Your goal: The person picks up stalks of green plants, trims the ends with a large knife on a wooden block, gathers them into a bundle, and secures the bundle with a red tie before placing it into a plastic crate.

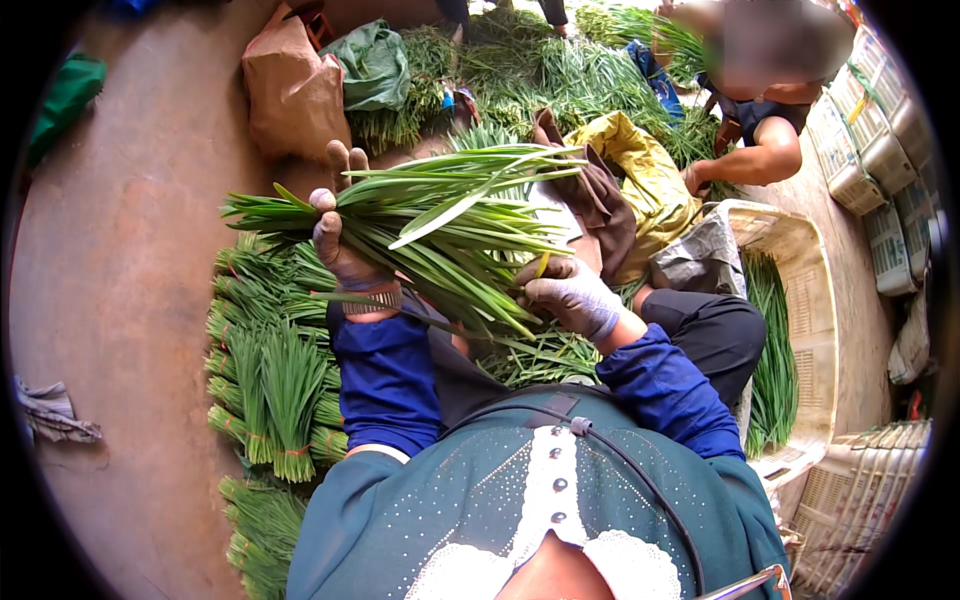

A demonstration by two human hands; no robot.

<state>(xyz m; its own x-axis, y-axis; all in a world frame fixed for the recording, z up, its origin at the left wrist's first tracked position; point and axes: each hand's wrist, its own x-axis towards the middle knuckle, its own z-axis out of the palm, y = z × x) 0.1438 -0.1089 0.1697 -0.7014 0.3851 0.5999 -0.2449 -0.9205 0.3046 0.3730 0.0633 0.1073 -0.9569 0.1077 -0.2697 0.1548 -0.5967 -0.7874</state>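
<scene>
My gloved left hand (pixel 348 250) is wrapped round a loose bunch of garlic chives (pixel 440 205), held up in front of me. The bunch lies sideways, its short end sticking out left of the hand and its long leaves fanning right. At the right end of the leaves, my gloved right hand (pixel 578 295) is closed in a pinch. A small yellowish leaf (pixel 542 265) shows at its fingertips. Below the bunch, loose chive leaves (pixel 545 360) lie between my legs. Tied chive bundles (pixel 285 390) with red bands are stacked to my left.
A cream plastic crate (pixel 825 350) with chives stands at my right. Ahead lie a yellow sack (pixel 640 180), a brown cloth (pixel 600 205) and a large chive heap (pixel 560 75). Another person (pixel 760 130) sits at the far right, near stacked crates (pixel 850 160). An orange-brown bag (pixel 290 90) stands far left.
</scene>
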